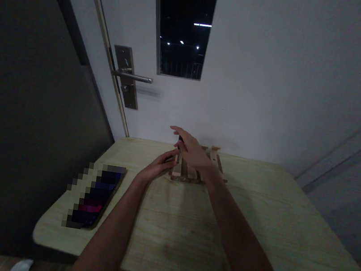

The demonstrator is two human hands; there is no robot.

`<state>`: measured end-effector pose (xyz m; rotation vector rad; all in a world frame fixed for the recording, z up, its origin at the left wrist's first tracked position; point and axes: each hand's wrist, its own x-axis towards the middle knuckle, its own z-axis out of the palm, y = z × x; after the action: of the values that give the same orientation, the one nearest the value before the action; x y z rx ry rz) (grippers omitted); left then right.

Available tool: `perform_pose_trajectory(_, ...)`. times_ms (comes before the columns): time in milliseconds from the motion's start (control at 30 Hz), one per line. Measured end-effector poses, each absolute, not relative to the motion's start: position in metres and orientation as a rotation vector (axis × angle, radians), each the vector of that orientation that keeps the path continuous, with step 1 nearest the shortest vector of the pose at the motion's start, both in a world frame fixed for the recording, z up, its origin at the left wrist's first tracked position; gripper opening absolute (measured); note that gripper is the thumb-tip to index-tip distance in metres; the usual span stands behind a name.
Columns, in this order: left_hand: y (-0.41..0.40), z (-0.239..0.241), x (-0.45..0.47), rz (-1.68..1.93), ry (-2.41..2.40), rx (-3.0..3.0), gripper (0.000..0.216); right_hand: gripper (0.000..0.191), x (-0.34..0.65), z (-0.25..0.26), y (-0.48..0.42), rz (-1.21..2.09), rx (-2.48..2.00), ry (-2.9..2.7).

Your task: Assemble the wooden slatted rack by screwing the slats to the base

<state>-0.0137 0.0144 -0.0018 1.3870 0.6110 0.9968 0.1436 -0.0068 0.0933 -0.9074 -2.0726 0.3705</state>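
Note:
A small slatted wooden frame (191, 173) lies at the far side of the table, partly covered by my hands. My right hand (193, 151) is above it, closed around the dark handle of a screwdriver (180, 141), with some fingers stretched forward. The screwdriver stands roughly upright over the frame's left slat; its tip is too small to make out. From the left, my left hand (160, 165) holds the frame's left edge, its fingertips close to the screwdriver's shaft.
The pale wooden table (179, 235) meets a white door (257, 97) with a metal handle (135, 76) and a dark window (186, 27). A phone (98, 198), partly blurred out, lies on the table's left side. A dark panel (35, 109) rises at the left.

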Motion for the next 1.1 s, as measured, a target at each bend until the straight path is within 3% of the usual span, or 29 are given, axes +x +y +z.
perform_pose_trajectory(133, 0.010, 0.004, -0.013, 0.994, 0.624, 1.420, 0.051, 0.052, 0.141, 0.099, -0.014, 0.458, -0.981, -2.065)
perform_pose_trajectory(333, 0.009, 0.007, -0.013, 0.970, 0.600, 1.424, 0.052, 0.033, 0.140, 0.096, -0.013, 0.383, -1.050, -2.092)
perform_pose_trajectory(667, 0.017, -0.004, -0.014, 0.979, 0.635, 1.424, 0.056, 0.042, 0.142, 0.098, -0.014, 0.551, -0.892, -2.146)
perform_pose_trajectory(933, 0.016, -0.003, -0.014, 0.988, 0.641, 1.420, 0.052, 0.033, 0.142, 0.103, -0.016, 0.456, -0.925, -2.163)
perform_pose_trajectory(1100, 0.015, -0.001, -0.013, 0.983, 0.616, 1.423, 0.054, 0.040, 0.145, 0.099, -0.013, 0.481, -0.996, -2.135)
